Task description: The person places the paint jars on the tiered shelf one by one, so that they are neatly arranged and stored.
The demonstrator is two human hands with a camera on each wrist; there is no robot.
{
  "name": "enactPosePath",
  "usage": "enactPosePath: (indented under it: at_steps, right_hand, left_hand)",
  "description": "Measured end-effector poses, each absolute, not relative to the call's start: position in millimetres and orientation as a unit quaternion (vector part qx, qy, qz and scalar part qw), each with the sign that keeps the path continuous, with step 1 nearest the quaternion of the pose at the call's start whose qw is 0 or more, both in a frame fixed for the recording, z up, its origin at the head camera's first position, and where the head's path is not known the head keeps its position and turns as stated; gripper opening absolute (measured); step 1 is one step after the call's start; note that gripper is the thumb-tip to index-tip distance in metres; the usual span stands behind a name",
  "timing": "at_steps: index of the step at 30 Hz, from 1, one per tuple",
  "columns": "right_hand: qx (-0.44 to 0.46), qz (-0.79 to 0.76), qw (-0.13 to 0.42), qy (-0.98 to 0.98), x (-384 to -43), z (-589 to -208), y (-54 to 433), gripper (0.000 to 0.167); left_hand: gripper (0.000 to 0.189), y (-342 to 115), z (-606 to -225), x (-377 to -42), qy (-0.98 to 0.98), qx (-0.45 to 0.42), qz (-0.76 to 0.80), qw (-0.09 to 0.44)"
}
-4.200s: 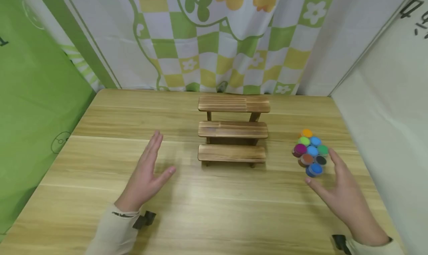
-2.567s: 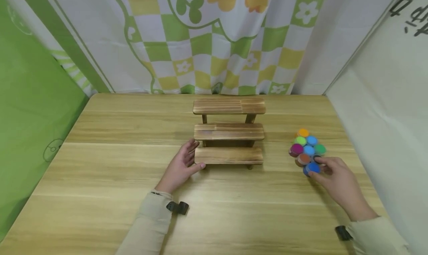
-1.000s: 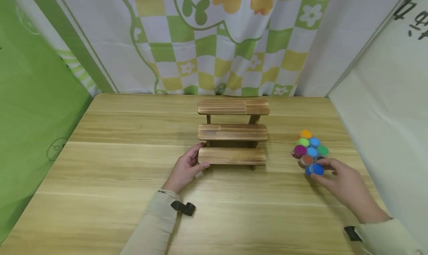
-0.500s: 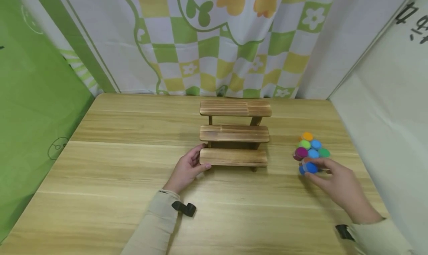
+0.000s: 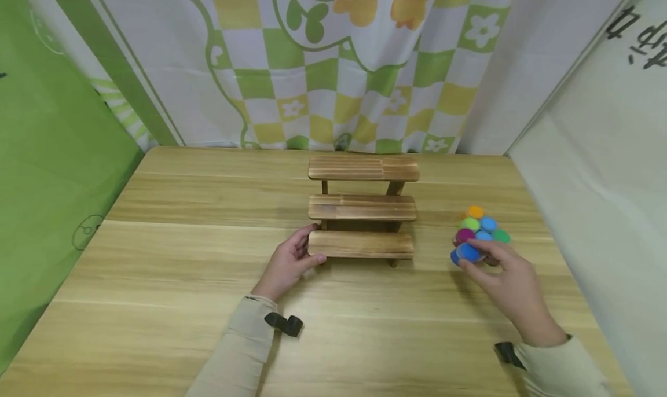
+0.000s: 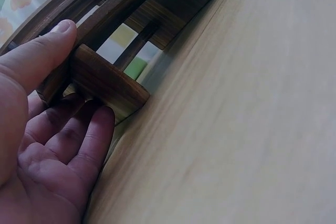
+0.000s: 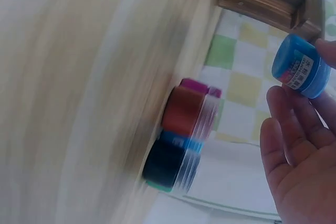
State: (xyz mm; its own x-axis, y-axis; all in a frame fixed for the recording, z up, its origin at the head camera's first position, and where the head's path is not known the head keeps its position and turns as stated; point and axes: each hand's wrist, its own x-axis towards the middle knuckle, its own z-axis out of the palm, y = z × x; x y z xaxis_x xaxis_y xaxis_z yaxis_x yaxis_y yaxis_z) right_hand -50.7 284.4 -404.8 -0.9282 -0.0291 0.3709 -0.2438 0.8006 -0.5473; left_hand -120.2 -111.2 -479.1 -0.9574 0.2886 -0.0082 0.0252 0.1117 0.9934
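In the head view, my left hand (image 5: 283,267) holds the left end of the lowest step of a three-tier wooden display stand (image 5: 362,207). Up close in the left wrist view, the thumb lies over the dark plank (image 6: 107,24) and the fingers curl beside the stand's side leg (image 6: 107,80). My right hand (image 5: 513,284) pinches a small blue paint jar (image 5: 465,253) between thumb and fingers. The right wrist view shows this jar (image 7: 300,66) tilted and raised off the table, its white label facing the camera.
Several paint jars stand clustered right of the stand, among them an orange jar (image 5: 475,212), a purple jar (image 5: 465,236) and a green jar (image 5: 501,236). A brown jar (image 7: 181,109) and a black jar (image 7: 164,163) show in the right wrist view. A checked curtain (image 5: 359,96) hangs behind.
My left hand came from the left and took hold of the stand's lowest step, then stayed. My right hand closed on the blue jar, lifted it and carried it leftward past the brown jar.
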Motion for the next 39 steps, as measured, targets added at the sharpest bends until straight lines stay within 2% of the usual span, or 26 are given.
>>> enactPosePath:
  at_steps: [9,21,30,39]
  right_hand:
    - [0.081,0.336,0.205,-0.916,-54.6,-401.6,268.8,0.039]
    - [0.081,0.386,0.180,-0.901,-67.3,-402.6,255.2,0.044]
    - [0.106,0.382,0.231,-0.889,-87.1,-402.4,248.1,0.042]
    - [0.115,0.375,0.207,-0.896,-99.6,-392.0,240.1,0.039]
  left_hand:
    - [0.074,-111.7,-481.1,-122.1,0.719,0.115,0.676,0.114]
    - [0.074,-109.3,-479.3,-122.0,0.720,0.109,0.675,0.119]
    - [0.074,-110.2,-477.3,-121.5,0.721,0.108,0.675,0.114]
    - [0.073,-112.3,-479.7,-122.0,0.715,0.108,0.680,0.117]
